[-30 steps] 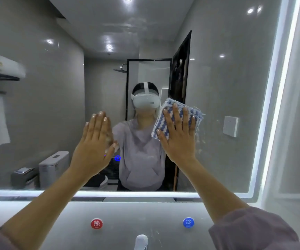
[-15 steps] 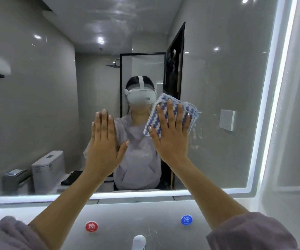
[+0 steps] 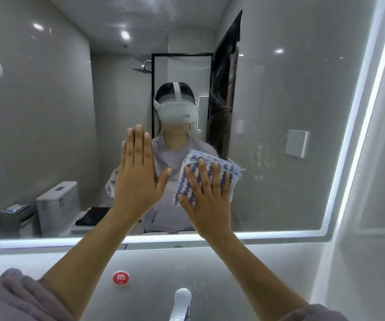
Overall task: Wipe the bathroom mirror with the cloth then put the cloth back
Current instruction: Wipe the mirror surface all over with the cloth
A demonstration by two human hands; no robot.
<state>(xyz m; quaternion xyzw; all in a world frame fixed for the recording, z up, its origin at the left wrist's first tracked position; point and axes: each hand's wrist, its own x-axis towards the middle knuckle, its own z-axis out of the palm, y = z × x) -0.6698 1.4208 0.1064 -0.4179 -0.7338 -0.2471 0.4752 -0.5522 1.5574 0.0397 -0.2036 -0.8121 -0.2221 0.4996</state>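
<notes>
A large wall mirror (image 3: 291, 100) with a lit white border fills most of the view. A folded blue-and-white patterned cloth (image 3: 191, 167) lies flat against the glass low in the middle. My right hand (image 3: 206, 193) presses on the cloth with fingers spread. Just left of it, my left hand (image 3: 138, 174) rests flat on the glass, fingers together and pointing up, holding nothing. Both forearms reach up from the bottom of the view, with grey sleeves pushed back.
Below the mirror is a grey wall panel with a red round hot-water label (image 3: 120, 277) and a chrome tap (image 3: 182, 302) at the bottom edge. The mirror reflects a person in a headset, a toilet, a wall socket and a dark door.
My right hand has slid the cloth down the glass, from beside the reflected headset to chest height. My left hand stays flat on the mirror.
</notes>
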